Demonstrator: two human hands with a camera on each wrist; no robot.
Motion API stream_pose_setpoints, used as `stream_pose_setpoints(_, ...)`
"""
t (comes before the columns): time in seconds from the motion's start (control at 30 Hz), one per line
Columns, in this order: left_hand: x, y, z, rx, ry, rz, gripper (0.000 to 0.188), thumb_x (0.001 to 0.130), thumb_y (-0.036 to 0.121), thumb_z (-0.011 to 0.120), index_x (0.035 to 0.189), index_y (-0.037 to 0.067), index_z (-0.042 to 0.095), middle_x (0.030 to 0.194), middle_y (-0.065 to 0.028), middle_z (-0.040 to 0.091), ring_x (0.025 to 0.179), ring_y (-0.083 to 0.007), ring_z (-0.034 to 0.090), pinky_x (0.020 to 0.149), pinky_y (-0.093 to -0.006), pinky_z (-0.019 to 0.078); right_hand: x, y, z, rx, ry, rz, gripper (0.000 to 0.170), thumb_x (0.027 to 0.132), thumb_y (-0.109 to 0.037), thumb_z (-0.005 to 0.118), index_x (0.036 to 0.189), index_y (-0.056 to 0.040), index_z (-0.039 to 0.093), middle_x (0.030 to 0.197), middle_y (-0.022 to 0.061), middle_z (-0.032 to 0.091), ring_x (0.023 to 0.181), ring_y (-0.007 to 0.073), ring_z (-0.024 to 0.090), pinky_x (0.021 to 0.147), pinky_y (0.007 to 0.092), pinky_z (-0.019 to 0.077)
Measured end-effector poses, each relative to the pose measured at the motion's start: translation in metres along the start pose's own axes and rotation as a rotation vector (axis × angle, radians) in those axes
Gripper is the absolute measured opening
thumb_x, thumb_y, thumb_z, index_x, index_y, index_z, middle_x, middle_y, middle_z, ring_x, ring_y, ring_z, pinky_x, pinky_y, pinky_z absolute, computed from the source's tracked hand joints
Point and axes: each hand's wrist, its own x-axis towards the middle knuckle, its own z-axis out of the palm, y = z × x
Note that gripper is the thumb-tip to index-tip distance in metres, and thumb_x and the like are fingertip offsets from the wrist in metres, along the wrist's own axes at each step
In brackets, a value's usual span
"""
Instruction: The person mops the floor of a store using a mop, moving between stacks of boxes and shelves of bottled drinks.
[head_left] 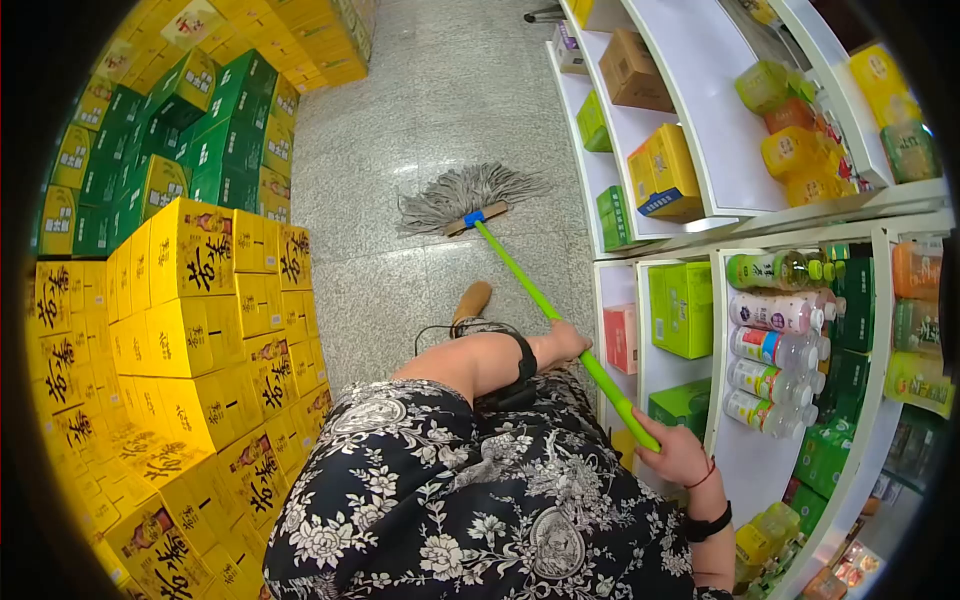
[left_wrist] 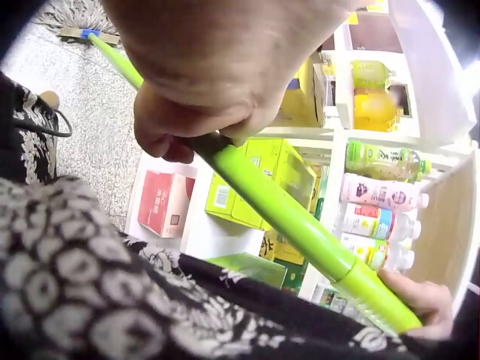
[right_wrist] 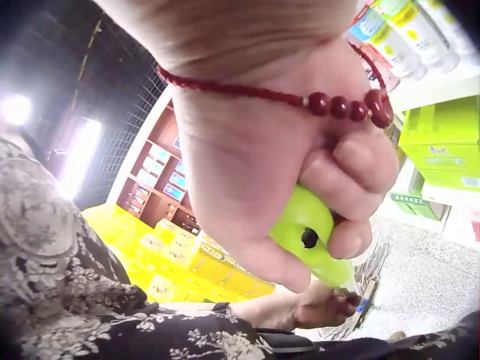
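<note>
A mop with a bright green handle slants across the head view, its grey string head spread on the floor by a blue joint. My left hand grips the handle partway down; in the left wrist view its fingers curl round the green pole. Higher up, my right hand, with a red cord at the wrist, holds the handle near its top end. The right wrist view shows the fingers wrapped about the rounded green end, which has a dark hole.
Stacked yellow cartons and green cartons line the left side. White shelves with bottles and boxes run close along the right. Grey speckled floor stretches between them, and a brown shoe stands behind the mop head.
</note>
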Motion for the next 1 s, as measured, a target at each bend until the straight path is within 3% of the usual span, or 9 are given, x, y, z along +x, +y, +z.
stream_pose_setpoints(0.13,0.011,-0.019,-0.034,-0.298,-0.068,-0.111,0.077,0.072,0.028,0.069,0.113,-0.023,0.030,0.087,-0.0226,0.055,0.078,-0.0256,0.057,0.064,-0.0329,0.0478,0.033,-0.031,-0.015,0.015,-0.108,0.063,0.061,0.074,-0.021,0.062,0.131,-0.0133,0.040,0.062,0.0200,0.056,0.056,0.0348,0.057,0.054,0.0391,0.0456)
stream_pose_setpoints(0.2,0.031,-0.040,-0.050,-0.148,0.006,-0.054,0.078,0.073,0.026,0.068,0.117,-0.020,0.024,0.093,-0.0231,0.052,0.076,-0.0232,0.056,0.059,-0.0324,0.0477,0.056,-0.044,-0.011,-0.031,-0.078,-0.017,0.061,0.074,-0.021,0.062,0.131,-0.0125,0.039,0.061,0.0203,0.055,0.057,0.0352,0.057,0.054,0.0393,0.0459)
stream_pose_setpoints(0.33,0.041,-0.079,-0.118,-0.379,0.221,-0.126,0.079,0.072,0.022,0.068,0.122,-0.016,0.020,0.097,-0.0229,0.052,0.079,-0.0244,0.056,0.063,-0.0327,0.0484,0.122,-0.086,-0.003,-0.049,-0.043,-0.124,0.062,0.074,-0.022,0.063,0.131,-0.0120,0.039,0.060,0.0217,0.055,0.058,0.0369,0.057,0.056,0.0412,0.0465)
stream_pose_setpoints(0.4,0.060,-0.110,-0.164,-0.384,0.183,-0.035,0.083,0.077,0.025,0.062,0.126,-0.022,0.014,0.114,-0.0323,0.048,0.112,-0.0345,0.047,0.093,-0.0342,0.0388,0.168,-0.117,0.004,-0.060,-0.040,-0.156,0.062,0.074,-0.023,0.063,0.131,-0.0118,0.039,0.062,0.0224,0.055,0.060,0.0375,0.057,0.056,0.0420,0.0467)
stream_pose_setpoints(0.43,0.071,-0.128,-0.192,-0.396,0.202,-0.043,0.083,0.077,0.025,0.062,0.126,-0.022,0.014,0.114,-0.0323,0.048,0.112,-0.0345,0.047,0.093,-0.0342,0.0388,0.192,-0.135,0.008,-0.070,-0.031,-0.172,0.062,0.074,-0.024,0.063,0.131,-0.0115,0.039,0.063,0.0230,0.056,0.061,0.0380,0.058,0.057,0.0428,0.0468)
stream_pose_setpoints(0.6,0.104,-0.185,-0.349,-0.114,0.395,0.028,0.074,0.079,0.023,0.059,0.126,-0.019,0.021,0.113,-0.0261,0.052,0.100,-0.0329,0.056,0.085,-0.0352,0.0445,0.324,-0.222,0.018,-0.056,0.015,-0.253,0.061,0.075,-0.025,0.061,0.130,-0.0125,0.039,0.068,0.0240,0.057,0.065,0.0396,0.058,0.060,0.0448,0.0473)
stream_pose_setpoints(0.67,0.083,-0.172,-0.415,-0.071,0.450,-0.159,0.065,0.080,0.028,0.056,0.122,-0.015,0.032,0.108,-0.0263,0.055,0.098,-0.0340,0.056,0.085,-0.0349,0.0442,0.372,-0.259,0.010,-0.071,0.004,-0.249,0.059,0.075,-0.025,0.061,0.130,-0.0132,0.040,0.072,0.0238,0.058,0.068,0.0393,0.059,0.062,0.0436,0.0476)
stream_pose_setpoints(0.8,0.111,-0.200,-0.490,-0.039,0.556,-0.177,0.059,0.081,0.032,0.052,0.118,-0.012,0.041,0.103,-0.0261,0.058,0.097,-0.0331,0.058,0.085,-0.0350,0.0443,0.438,-0.309,-0.018,-0.016,0.007,-0.292,0.058,0.076,-0.024,0.061,0.129,-0.0131,0.042,0.078,0.0239,0.059,0.073,0.0380,0.060,0.066,0.0407,0.0480)
stream_pose_setpoints(1.0,0.089,-0.191,-0.557,0.014,0.386,-0.185,0.036,0.082,0.025,0.050,0.098,-0.005,0.061,0.098,-0.0237,0.060,0.093,-0.0332,0.059,0.082,-0.0367,0.0458,0.480,-0.348,-0.035,-0.028,-0.023,-0.403,0.057,0.076,-0.027,0.059,0.128,-0.0106,0.043,0.076,0.0244,0.060,0.073,0.0388,0.059,0.066,0.0426,0.0476)
